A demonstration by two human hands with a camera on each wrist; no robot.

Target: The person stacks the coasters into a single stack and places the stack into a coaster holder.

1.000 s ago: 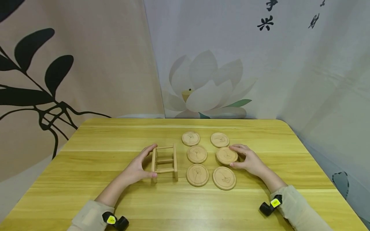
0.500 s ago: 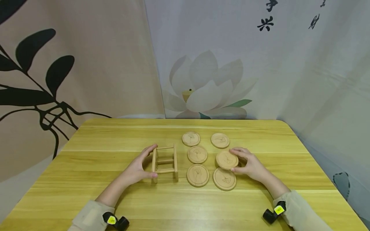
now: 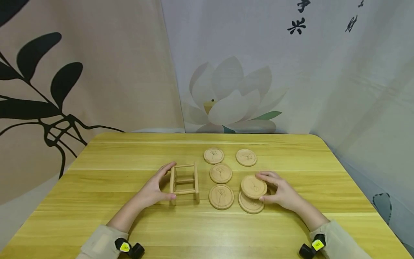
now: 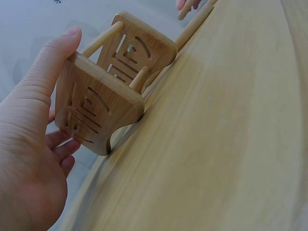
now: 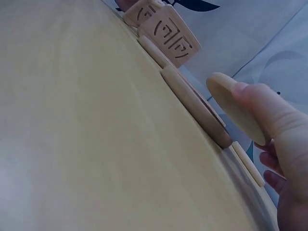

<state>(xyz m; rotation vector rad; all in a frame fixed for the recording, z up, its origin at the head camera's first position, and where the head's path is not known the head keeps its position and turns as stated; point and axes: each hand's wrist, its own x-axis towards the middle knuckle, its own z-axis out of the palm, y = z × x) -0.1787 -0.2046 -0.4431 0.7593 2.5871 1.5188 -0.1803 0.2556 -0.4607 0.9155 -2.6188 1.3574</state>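
Note:
My left hand grips the near side of a small wooden coaster holder, which stands on the table with carved side panels joined by round rods. Thumb and fingers span its left panel. My right hand pinches a round wooden coaster by its right edge, with a leaf design engraved on top. In the right wrist view this held coaster is tilted and raised above the table. Below it lies another coaster, partly covered in the head view.
Left of the right hand, a column of three coasters lies flat beside the holder. One more coaster lies farther back on the right. Behind the wooden table hangs a printed curtain.
My right hand has lifted the middle right coaster and brought it toward me, over the front right coaster. The left hand and the holder have stayed in place.

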